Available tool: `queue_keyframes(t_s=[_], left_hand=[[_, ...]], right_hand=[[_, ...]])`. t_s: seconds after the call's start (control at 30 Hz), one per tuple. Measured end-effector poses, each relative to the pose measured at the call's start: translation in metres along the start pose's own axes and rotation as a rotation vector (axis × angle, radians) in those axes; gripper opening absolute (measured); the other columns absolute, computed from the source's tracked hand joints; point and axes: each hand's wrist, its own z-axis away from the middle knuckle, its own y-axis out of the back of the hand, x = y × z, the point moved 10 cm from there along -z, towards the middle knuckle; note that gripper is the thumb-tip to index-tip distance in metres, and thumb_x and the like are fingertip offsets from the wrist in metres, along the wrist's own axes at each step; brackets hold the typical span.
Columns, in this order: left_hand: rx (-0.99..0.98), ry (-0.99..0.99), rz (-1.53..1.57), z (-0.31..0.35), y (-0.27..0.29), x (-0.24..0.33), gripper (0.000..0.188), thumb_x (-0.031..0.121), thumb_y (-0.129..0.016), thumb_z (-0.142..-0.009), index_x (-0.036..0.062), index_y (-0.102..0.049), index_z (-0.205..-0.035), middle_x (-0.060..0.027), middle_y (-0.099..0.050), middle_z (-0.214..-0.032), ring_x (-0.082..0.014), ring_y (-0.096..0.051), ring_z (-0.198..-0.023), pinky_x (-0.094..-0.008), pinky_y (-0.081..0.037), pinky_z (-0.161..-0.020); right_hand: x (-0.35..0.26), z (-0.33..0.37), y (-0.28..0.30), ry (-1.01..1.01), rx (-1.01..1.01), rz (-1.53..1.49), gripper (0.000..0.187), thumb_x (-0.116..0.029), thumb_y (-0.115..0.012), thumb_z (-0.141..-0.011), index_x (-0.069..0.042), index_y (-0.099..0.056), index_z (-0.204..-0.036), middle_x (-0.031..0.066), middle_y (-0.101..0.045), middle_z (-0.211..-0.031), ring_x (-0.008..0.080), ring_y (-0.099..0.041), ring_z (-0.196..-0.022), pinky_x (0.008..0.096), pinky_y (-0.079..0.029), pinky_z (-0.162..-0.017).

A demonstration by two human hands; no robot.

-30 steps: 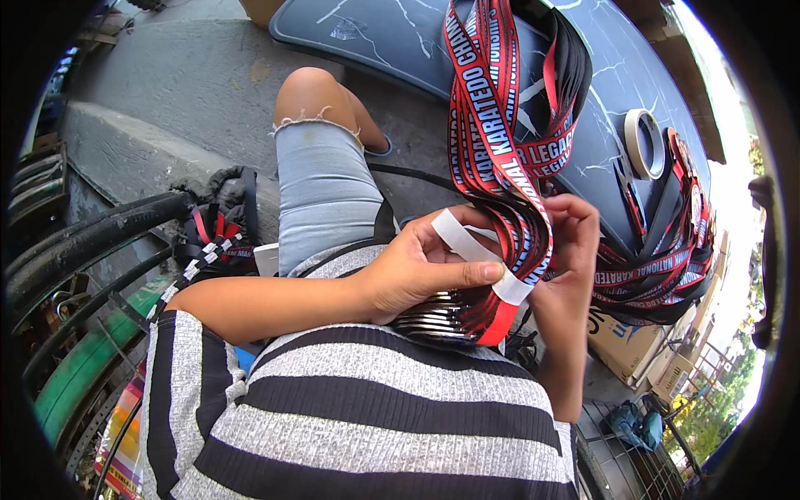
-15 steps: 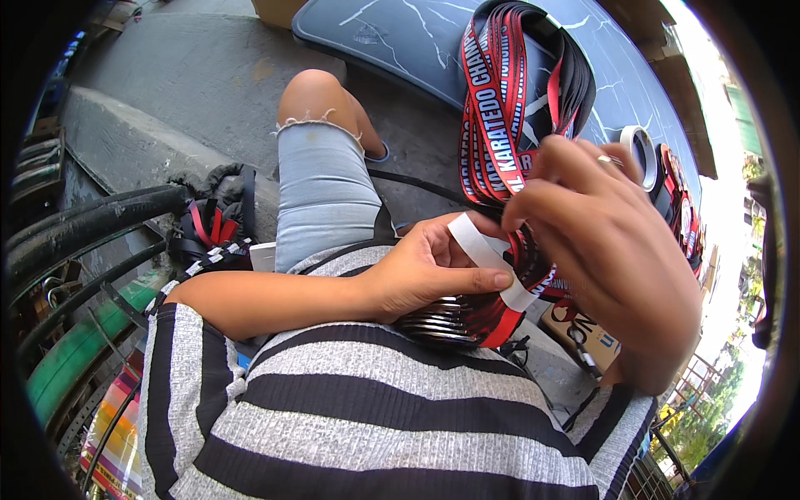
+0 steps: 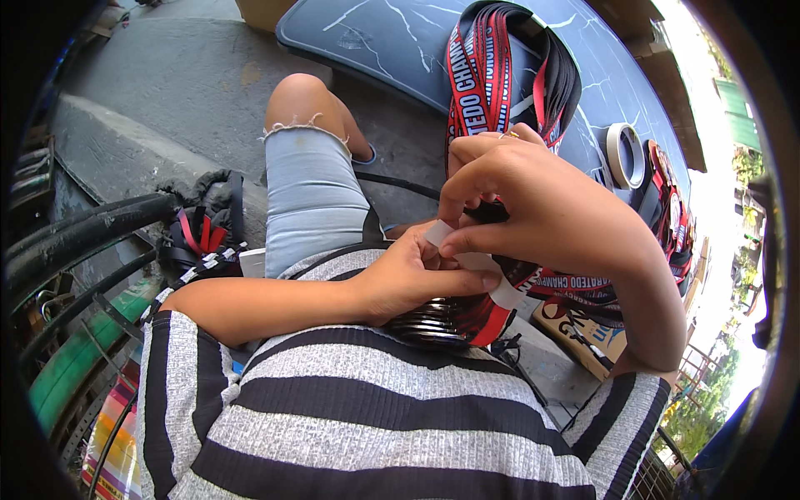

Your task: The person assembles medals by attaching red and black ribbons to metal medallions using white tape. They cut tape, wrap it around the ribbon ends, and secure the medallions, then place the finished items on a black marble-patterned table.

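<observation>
In my lap, my left hand point(image 3: 404, 275) is closed around the ribbons point(image 3: 490, 322) of a stack of shiny metal medals point(image 3: 427, 323). A strip of white tape point(image 3: 506, 294) crosses those red and black ribbons, pressed down by my left thumb. My right hand point(image 3: 542, 196) reaches over from the right, its thumb and forefinger pinching the upper part of the strip beside my left fingers. Long red and black printed ribbons point(image 3: 487, 62) run from the table toward my hands, partly hidden behind the right one. Where the tape wraps underneath is hidden.
Ahead stands a dark, marble-patterned table point(image 3: 367, 37). On it are a roll of white tape point(image 3: 615, 154) and more ribboned medals point(image 3: 673, 208). A cardboard box point(image 3: 567, 335) sits low at right. Black metal tubing point(image 3: 92, 221) and a green pipe point(image 3: 62, 375) are at left.
My right hand has come down and left from above the ribbons and now pinches the tape strip. The strip's upper end is bent over toward my left fingers. The view has shifted slightly.
</observation>
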Motion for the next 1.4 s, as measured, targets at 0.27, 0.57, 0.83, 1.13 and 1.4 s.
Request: queue_keyframes(t_s=[0.27, 0.57, 0.83, 1.13, 1.4], left_hand=[[-0.153, -0.286, -0.474, 0.007, -0.031, 0.024, 0.038, 0.019, -0.080, -0.083, 0.0020, -0.059, -0.111, -0.0055, -0.062, -0.107, -0.0110, -0.059, -0.102, -0.0278, -0.047, -0.090], [-0.189, -0.278, -0.379, 0.010, -0.025, 0.021, 0.030, 0.015, -0.068, -0.093, 0.0005, -0.048, -0.110, -0.0089, -0.068, -0.098, -0.0068, -0.059, -0.093, -0.0256, -0.048, -0.079], [-0.244, -0.525, -0.520, 0.024, -0.034, 0.036, 0.053, 0.011, -0.066, -0.092, 0.0044, -0.028, -0.129, -0.0183, -0.047, -0.134, -0.0167, -0.052, -0.118, -0.0298, -0.044, -0.089], [-0.372, -0.494, -0.576, 0.022, -0.047, 0.046, 0.060, -0.001, -0.058, -0.087, 0.0049, -0.039, -0.144, -0.0096, -0.051, -0.132, -0.0179, -0.055, -0.110, -0.0318, -0.042, -0.097], [-0.296, -0.479, -0.523, 0.016, -0.042, 0.043, 0.059, -0.001, -0.061, -0.086, 0.0045, -0.040, -0.141, -0.0080, -0.050, -0.130, -0.0119, -0.057, -0.095, -0.0286, -0.047, -0.088]], right_hand=[[-0.016, 0.013, 0.001, -0.004, -0.002, -0.138, 0.009, -0.011, -0.075, -0.076, -0.005, -0.071, -0.081, 0.0047, -0.064, -0.078, 0.0228, -0.060, -0.078, 0.0357, -0.041, -0.074], [-0.051, 0.042, 0.016, 0.142, 0.083, 0.112, 0.016, -0.016, -0.077, -0.070, -0.016, -0.074, -0.086, -0.0024, -0.065, -0.081, 0.0187, -0.056, -0.079, 0.0353, -0.037, -0.072], [-0.060, 0.064, 0.025, 0.080, 0.226, 0.162, 0.023, -0.025, -0.078, -0.059, -0.020, -0.078, -0.082, -0.0040, -0.052, -0.075, 0.0141, -0.049, -0.070, 0.0327, -0.031, -0.070], [-0.073, 0.077, 0.018, 0.110, 0.345, 0.413, 0.029, -0.028, -0.069, -0.056, -0.023, -0.080, -0.083, -0.0091, -0.042, -0.066, 0.0109, -0.043, -0.066, 0.0325, -0.027, -0.070], [-0.071, 0.095, 0.012, 0.170, 0.384, 0.514, 0.032, -0.030, -0.067, -0.055, -0.025, -0.080, -0.084, -0.0120, -0.043, -0.064, 0.0087, -0.043, -0.066, 0.0329, -0.026, -0.074]])
